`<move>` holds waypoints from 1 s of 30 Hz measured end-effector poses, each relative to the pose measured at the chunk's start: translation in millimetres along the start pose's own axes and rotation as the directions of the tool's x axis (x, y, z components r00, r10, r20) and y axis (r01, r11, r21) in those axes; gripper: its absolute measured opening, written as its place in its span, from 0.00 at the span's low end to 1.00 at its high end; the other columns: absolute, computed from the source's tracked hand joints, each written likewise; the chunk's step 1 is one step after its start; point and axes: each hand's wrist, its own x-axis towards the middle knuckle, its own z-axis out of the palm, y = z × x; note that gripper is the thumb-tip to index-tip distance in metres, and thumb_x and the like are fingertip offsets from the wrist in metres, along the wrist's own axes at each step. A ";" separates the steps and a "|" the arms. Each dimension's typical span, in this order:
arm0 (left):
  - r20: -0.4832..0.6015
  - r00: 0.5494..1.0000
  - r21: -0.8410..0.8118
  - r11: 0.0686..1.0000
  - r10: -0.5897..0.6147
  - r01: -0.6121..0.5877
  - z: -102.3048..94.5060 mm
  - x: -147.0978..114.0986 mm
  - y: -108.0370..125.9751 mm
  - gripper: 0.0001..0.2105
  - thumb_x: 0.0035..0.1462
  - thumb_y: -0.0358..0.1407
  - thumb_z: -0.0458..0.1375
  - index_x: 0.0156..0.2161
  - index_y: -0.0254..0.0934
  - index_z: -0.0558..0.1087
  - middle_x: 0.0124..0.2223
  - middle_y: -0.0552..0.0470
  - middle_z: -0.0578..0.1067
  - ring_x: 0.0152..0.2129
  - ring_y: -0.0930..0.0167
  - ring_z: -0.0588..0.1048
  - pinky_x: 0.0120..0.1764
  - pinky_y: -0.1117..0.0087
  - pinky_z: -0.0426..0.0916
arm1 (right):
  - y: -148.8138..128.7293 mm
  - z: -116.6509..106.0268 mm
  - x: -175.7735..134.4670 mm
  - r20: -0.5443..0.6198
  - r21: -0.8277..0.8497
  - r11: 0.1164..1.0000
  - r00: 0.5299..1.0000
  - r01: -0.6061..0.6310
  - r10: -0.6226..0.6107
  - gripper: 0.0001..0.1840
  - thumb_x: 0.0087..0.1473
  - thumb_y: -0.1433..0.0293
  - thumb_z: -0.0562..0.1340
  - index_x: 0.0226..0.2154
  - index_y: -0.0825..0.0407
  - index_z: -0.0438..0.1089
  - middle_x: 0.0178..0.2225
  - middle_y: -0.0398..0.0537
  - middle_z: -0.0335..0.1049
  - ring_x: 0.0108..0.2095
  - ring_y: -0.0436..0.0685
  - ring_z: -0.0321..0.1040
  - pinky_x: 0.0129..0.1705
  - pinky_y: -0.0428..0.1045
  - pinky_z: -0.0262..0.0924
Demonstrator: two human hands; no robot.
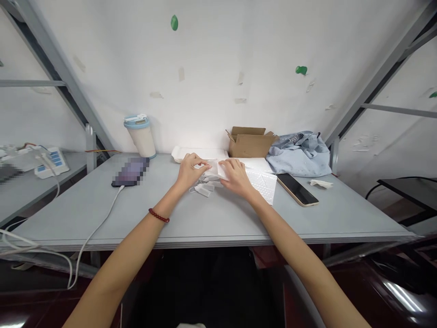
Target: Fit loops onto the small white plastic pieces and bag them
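Note:
Near the middle of the table, my left hand (191, 171) pinches the left side of a small whitish, see-through packet (213, 168) between thumb and fingertips. My right hand (236, 175) is closed on the packet's right side. Just below the hands lie several small white tags (204, 190) with thin strings, partly hidden by my fingers. A white sheet with a quilted, bubbly surface (262, 184) lies under and to the right of my right hand. What is inside the packet, if anything, is too small to tell.
Behind the hands are a long white tray-like package (201, 154) and an open cardboard box (251, 143). Rightward lie blue cloth (300, 155), a phone (297, 189) and crumpled tissue (321, 183). At left stand a tumbler (140, 136) and a phone (131, 172) on a white cable (99, 228).

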 end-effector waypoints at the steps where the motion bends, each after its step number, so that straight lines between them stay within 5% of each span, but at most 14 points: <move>1: 0.010 1.000 0.023 1.000 0.008 -0.008 -0.1 -0.6 1.0 0.04 0.47 0.37 0.64 0.26 0.41 0.78 0.27 0.52 0.74 0.33 0.67 0.69 0.38 0.65 0.65 | -0.6 0.4 0.1 0.001 -0.001 1.000 1.000 0.003 -0.003 0.24 0.50 0.69 0.59 0.51 0.53 0.61 0.48 0.57 0.63 0.50 0.64 0.56 0.50 0.57 0.49; 10: 0.191 0.981 -0.136 0.988 -0.042 0.069 -5.5 0.5 6.0 0.12 0.51 0.39 0.59 0.40 0.39 0.79 0.36 0.51 0.80 0.37 0.66 0.73 0.37 0.67 0.65 | 2.6 2.5 0.1 -0.004 -0.016 0.999 0.999 -0.035 0.035 0.23 0.51 0.69 0.59 0.51 0.53 0.62 0.48 0.58 0.63 0.49 0.65 0.56 0.49 0.56 0.48; 14: 0.191 0.972 -0.091 0.984 -0.137 0.156 -15.6 6.3 1.2 0.10 0.47 0.39 0.58 0.32 0.34 0.77 0.31 0.50 0.78 0.28 0.69 0.72 0.33 0.69 0.64 | 11.0 3.5 0.5 -0.031 -0.032 0.996 0.996 -0.086 0.085 0.23 0.50 0.70 0.58 0.50 0.53 0.62 0.48 0.58 0.63 0.49 0.65 0.56 0.49 0.57 0.48; 20: 0.533 0.843 0.056 0.997 -0.077 0.056 -17.2 4.0 -10.3 0.11 0.46 0.41 0.56 0.24 0.36 0.76 0.24 0.53 0.74 0.24 0.70 0.69 0.28 0.71 0.61 | 26.0 4.0 1.3 -0.074 -0.054 0.984 0.983 -0.171 0.167 0.25 0.48 0.71 0.58 0.51 0.53 0.62 0.48 0.59 0.62 0.48 0.67 0.54 0.48 0.57 0.49; 30: 0.646 0.759 0.185 0.982 -0.084 -0.049 -10.5 0.2 -10.0 0.09 0.42 0.35 0.52 0.23 0.35 0.74 0.23 0.52 0.72 0.23 0.70 0.68 0.27 0.71 0.60 | 21.8 0.9 1.9 -0.024 -0.088 0.979 0.983 -0.183 0.182 0.26 0.48 0.71 0.58 0.51 0.55 0.62 0.48 0.58 0.61 0.48 0.65 0.54 0.48 0.57 0.49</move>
